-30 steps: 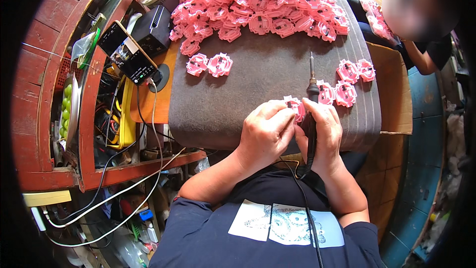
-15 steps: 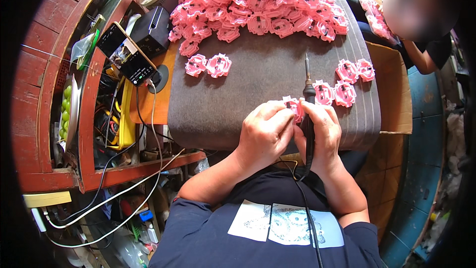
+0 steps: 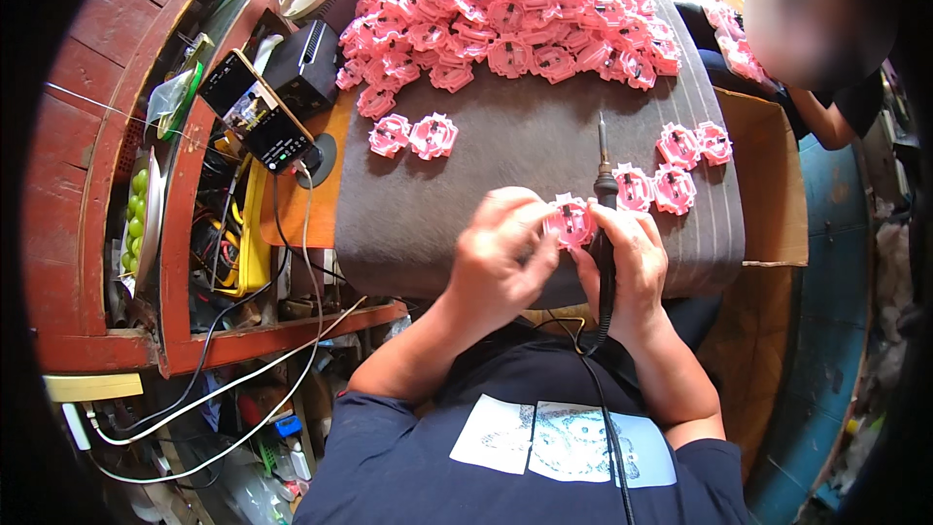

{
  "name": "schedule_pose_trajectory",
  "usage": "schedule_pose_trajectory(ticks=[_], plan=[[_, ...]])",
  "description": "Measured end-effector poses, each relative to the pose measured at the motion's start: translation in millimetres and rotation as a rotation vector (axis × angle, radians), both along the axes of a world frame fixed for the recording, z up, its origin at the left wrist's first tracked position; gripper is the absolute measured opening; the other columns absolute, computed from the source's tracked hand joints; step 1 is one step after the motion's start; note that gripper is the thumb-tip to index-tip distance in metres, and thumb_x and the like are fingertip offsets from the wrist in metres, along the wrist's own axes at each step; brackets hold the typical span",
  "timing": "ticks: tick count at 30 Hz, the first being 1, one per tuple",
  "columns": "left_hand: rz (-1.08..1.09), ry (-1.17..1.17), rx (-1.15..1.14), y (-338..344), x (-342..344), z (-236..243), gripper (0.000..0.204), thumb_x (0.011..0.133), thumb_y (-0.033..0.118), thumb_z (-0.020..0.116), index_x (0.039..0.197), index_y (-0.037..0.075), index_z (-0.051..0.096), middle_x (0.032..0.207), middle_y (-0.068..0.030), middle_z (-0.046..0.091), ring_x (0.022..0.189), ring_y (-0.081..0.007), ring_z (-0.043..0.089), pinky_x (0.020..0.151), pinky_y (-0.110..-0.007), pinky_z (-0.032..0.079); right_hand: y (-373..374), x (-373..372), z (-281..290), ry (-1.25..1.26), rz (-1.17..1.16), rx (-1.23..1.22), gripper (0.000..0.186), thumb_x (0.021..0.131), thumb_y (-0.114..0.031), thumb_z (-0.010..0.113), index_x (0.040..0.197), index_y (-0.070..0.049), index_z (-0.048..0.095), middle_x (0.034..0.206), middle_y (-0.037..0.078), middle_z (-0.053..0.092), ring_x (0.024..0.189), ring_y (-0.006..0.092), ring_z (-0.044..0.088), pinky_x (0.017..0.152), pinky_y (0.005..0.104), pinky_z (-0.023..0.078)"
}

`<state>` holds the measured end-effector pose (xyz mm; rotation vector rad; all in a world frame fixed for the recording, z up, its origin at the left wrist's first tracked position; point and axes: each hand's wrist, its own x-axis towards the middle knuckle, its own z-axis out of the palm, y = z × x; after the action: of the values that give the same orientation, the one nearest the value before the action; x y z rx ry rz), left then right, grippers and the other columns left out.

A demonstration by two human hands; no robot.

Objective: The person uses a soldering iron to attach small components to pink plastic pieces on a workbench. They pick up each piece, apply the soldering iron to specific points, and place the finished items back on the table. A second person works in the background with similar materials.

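Observation:
In my right hand point(image 3: 630, 258) is a soldering iron point(image 3: 605, 185), its metal tip pointing away from me. The same hand's thumb and fingers grip the right edge of a pink plastic part point(image 3: 571, 221) with dark pieces in its middle. My left hand point(image 3: 501, 251) is beside that part's left edge, slightly blurred. Its thumb and fingers look apart, and whether a fingertip touches the part is unclear. Just beyond my right hand, similar pink parts point(image 3: 673, 189) rest on the dark mat point(image 3: 457, 224).
A big heap of pink parts point(image 3: 505, 15) covers the mat's far end; two more point(image 3: 432, 136) sit at left. A phone point(image 3: 255, 112) on a stand is left of the mat. The iron's cord point(image 3: 612, 428) crosses my shirt. Another person's arm point(image 3: 826, 117) shows at far right.
My left hand has drawn back a little to the left, its fingers loosening from the pink part, which now shows more of its face. My right hand has stayed nearly still.

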<state>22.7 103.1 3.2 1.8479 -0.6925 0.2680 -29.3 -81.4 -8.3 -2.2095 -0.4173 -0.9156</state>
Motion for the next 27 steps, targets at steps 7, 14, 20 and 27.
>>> schedule_pose_trajectory(ticks=[7, 14, 20, 27], plan=[[0.476, -0.332, 0.649, 61, 63, 3, 0.043, 0.087, 0.01, 0.078, 0.129, 0.002, 0.069, 0.128, -0.0194, 0.067, 0.122, -0.0386, 0.06, 0.108, -0.049, 0.047, -1, -1, 3, 0.047, -0.054, -0.039, 0.055, 0.083, 0.002, 0.079, 0.135, 0.004, 0.062, 0.117, 0.021, 0.072, 0.1, 0.0409, 0.068, 0.092, 0.0474, 0.055], [0.245, -0.297, 0.536, 45, 38, 3, 0.032, 0.085, 0.005, 0.079, 0.116, 0.003, 0.072, 0.122, -0.0181, 0.067, 0.116, -0.0395, 0.06, 0.104, -0.047, 0.049, -21, 10, 1, 0.089, -0.242, -0.112, 0.054, 0.085, -0.001, 0.077, 0.137, 0.002, 0.062, 0.122, 0.023, 0.071, 0.107, 0.0441, 0.066, 0.099, 0.0508, 0.052], [-0.005, -0.164, 0.399, 28, -7, 16, 0.06, 0.081, 0.003, 0.08, 0.139, 0.007, 0.064, 0.131, -0.0196, 0.058, 0.113, -0.0381, 0.064, 0.096, -0.044, 0.055, -23, 1, -5, -0.101, -0.231, -0.103, 0.048, 0.085, -0.005, 0.078, 0.131, 0.0, 0.066, 0.115, 0.019, 0.072, 0.1, 0.0428, 0.065, 0.092, 0.0516, 0.052], [-0.074, -0.18, 0.363, 35, 11, 5, 0.044, 0.08, -0.003, 0.076, 0.123, 0.0, 0.07, 0.126, -0.0205, 0.066, 0.114, -0.0402, 0.068, 0.1, -0.045, 0.056, 15, -7, -11, -0.097, 0.05, 0.026, 0.049, 0.084, -0.002, 0.08, 0.131, -0.005, 0.066, 0.106, 0.018, 0.066, 0.091, 0.04, 0.063, 0.08, 0.0486, 0.054]])
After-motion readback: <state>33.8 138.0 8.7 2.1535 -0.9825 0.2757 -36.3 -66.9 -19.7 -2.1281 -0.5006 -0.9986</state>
